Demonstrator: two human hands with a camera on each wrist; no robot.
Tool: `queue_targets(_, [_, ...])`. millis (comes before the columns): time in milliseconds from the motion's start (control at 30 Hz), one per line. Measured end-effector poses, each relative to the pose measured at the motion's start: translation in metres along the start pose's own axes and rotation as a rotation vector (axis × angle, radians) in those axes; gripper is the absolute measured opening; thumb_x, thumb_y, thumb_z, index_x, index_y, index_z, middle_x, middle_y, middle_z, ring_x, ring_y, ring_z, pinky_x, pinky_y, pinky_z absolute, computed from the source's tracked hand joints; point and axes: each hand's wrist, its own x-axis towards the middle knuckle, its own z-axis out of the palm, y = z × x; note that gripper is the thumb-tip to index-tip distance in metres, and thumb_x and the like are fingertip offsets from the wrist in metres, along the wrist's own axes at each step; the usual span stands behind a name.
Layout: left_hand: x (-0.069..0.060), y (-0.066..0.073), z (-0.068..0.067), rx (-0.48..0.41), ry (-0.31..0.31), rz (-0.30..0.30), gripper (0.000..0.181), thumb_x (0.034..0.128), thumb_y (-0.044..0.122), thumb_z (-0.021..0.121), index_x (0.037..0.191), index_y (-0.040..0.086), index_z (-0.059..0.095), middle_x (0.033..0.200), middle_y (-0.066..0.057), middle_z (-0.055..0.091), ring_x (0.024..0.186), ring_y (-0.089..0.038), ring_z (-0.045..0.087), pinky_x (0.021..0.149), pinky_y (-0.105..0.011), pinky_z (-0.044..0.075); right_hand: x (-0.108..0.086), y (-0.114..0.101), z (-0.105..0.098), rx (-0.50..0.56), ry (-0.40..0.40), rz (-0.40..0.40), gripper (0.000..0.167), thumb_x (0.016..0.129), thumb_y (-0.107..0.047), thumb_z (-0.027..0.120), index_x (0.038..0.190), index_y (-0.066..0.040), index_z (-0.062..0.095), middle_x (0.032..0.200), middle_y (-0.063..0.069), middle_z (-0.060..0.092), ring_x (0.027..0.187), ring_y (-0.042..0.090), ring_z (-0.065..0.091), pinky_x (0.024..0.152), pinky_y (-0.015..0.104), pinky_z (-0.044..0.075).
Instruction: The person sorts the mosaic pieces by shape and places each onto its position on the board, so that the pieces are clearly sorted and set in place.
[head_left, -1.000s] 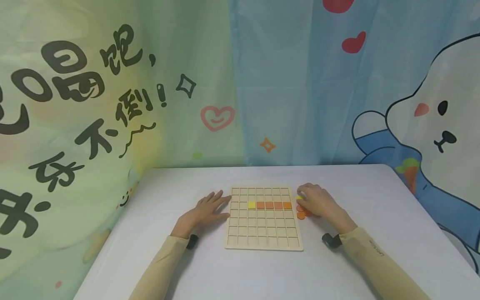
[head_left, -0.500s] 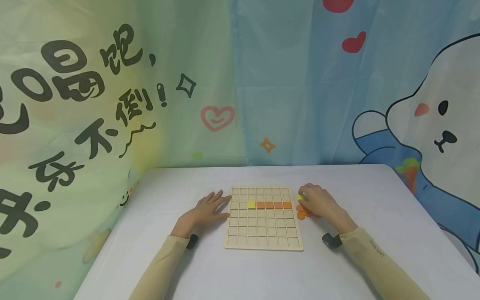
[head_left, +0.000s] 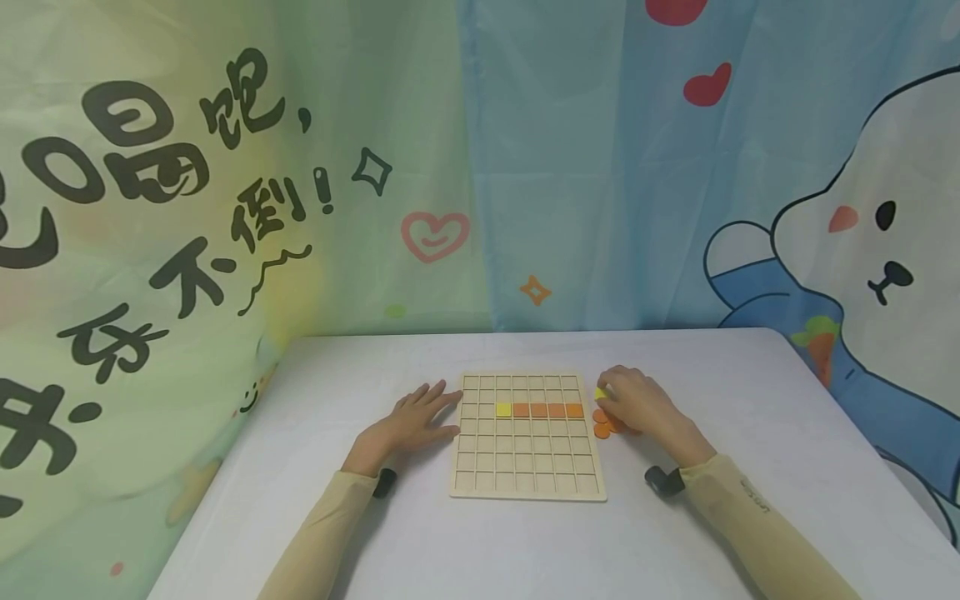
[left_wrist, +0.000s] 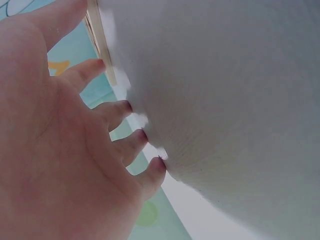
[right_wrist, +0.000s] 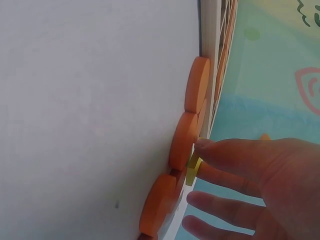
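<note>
A pale wooden grid board (head_left: 525,446) lies on the white table, with one yellow square (head_left: 503,410) and several orange squares (head_left: 538,410) in one row. The left hand (head_left: 408,427) rests at the board's left edge, fingers spread; in the left wrist view the hand (left_wrist: 75,140) has its thumb and index finger at the board's edge (left_wrist: 102,45). Right of the board, the right hand (head_left: 641,407) pinches a yellow piece (head_left: 601,393) between thumb and finger. In the right wrist view this yellow piece (right_wrist: 193,169) is beside several orange round pieces (right_wrist: 183,140), partly hidden by the hand (right_wrist: 250,175).
Orange discs (head_left: 602,431) lie close to the board's right edge, some under the right hand. Dark wrist cameras sit on both wrists. A printed curtain (head_left: 555,167) hangs behind the table (head_left: 360,358).
The yellow piece at the right hand's fingertips has shifted slightly to the right and more of it shows. The left hand and the board look unchanged.
</note>
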Motion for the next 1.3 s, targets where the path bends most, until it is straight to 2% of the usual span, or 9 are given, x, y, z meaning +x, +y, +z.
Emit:
queue_targets(300, [-0.001, 0.001, 0.0, -0.002, 0.0, 0.001, 0.066, 0.1005, 0.056, 0.05, 0.159, 0.03, 0.031, 0.169, -0.009, 0.017, 0.156, -0.039, 0.012, 0.124, -0.061, 0.016, -0.001, -0.004, -0.002, 0.006, -0.008, 0.007, 0.032, 0.094, -0.021, 0.069, 0.12, -0.002, 0.067, 0.135, 0.023, 0.059, 0.103, 0.032, 0.056, 0.086, 0.045, 0.053])
queue_targets(700, [-0.002, 0.002, -0.001, 0.008, -0.008, -0.012, 0.068, 0.1003, 0.056, 0.05, 0.159, 0.03, 0.029, 0.17, -0.008, 0.016, 0.157, -0.038, 0.011, 0.125, -0.06, 0.015, -0.001, -0.007, -0.002, 0.009, 0.002, -0.001, 0.033, 0.094, -0.022, 0.069, 0.12, -0.002, 0.067, 0.134, 0.022, 0.059, 0.104, 0.032, 0.056, 0.091, 0.049, 0.053])
queue_targets(933, [-0.002, 0.004, -0.001, 0.002, -0.002, -0.012, 0.067, 0.1006, 0.054, 0.051, 0.159, 0.028, 0.031, 0.169, -0.009, 0.017, 0.156, -0.039, 0.012, 0.125, -0.061, 0.015, 0.0, -0.01, -0.003, 0.002, 0.007, -0.012, 0.032, 0.094, -0.021, 0.069, 0.12, -0.003, 0.068, 0.136, 0.022, 0.06, 0.112, 0.035, 0.057, 0.104, 0.059, 0.049])
queue_targets(1100, [0.001, 0.002, 0.0, 0.006, -0.006, -0.016, 0.067, 0.1006, 0.055, 0.051, 0.159, 0.029, 0.03, 0.17, -0.009, 0.016, 0.156, -0.039, 0.011, 0.125, -0.06, 0.015, 0.0, -0.014, -0.003, 0.002, 0.016, -0.035, 0.031, 0.093, -0.02, 0.068, 0.119, -0.002, 0.068, 0.134, 0.022, 0.061, 0.112, 0.035, 0.059, 0.102, 0.058, 0.049])
queue_targets(1300, [0.0, 0.002, -0.001, 0.004, -0.008, -0.02, 0.067, 0.1007, 0.054, 0.051, 0.159, 0.03, 0.03, 0.17, -0.009, 0.016, 0.156, -0.038, 0.011, 0.125, -0.061, 0.014, 0.001, -0.019, -0.003, -0.008, 0.015, -0.059, 0.031, 0.094, -0.021, 0.068, 0.119, -0.002, 0.068, 0.134, 0.022, 0.061, 0.12, 0.039, 0.059, 0.103, 0.058, 0.049])
